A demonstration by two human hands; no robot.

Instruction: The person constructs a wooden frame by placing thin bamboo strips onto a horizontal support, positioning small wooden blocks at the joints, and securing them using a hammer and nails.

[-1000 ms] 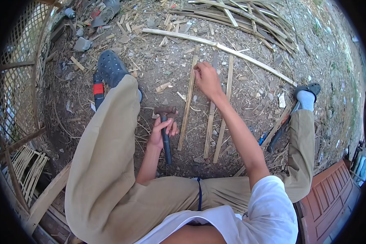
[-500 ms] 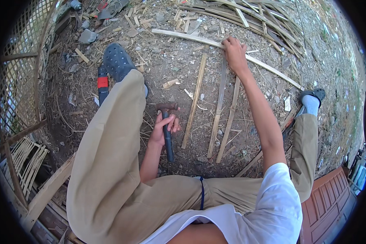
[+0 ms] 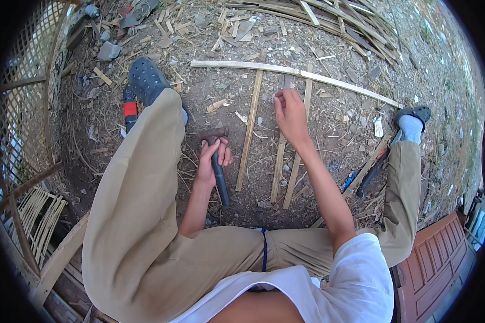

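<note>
My left hand (image 3: 215, 157) is closed around a hammer (image 3: 220, 180) near its rusty head; the dark handle points back toward me. A long pale wooden slat (image 3: 237, 65) lies crosswise ahead, over the far ends of several strips. Of these, a left strip (image 3: 249, 129), a middle strip (image 3: 278, 167) and a right strip (image 3: 295, 175) run roughly toward me. Over the middle strip, on the near side of the crosswise slat and apart from it, is my right hand (image 3: 292, 114). Its fingers are curled together, and whatever they may hold is hidden.
A pile of thin slats (image 3: 355, 27) lies far right. Beside my left shoe (image 3: 147, 81) is a dark tool with a red band (image 3: 130, 109). Another dark-handled tool (image 3: 371, 177) lies by my right leg. A lattice panel (image 3: 27, 70) stands left, and a brown panelled door (image 3: 434, 264) is at lower right.
My right hand has let go of the crosswise slat and drawn back toward me, over the middle strip. My left hand still grips the hammer. The whole view has shifted slightly.
</note>
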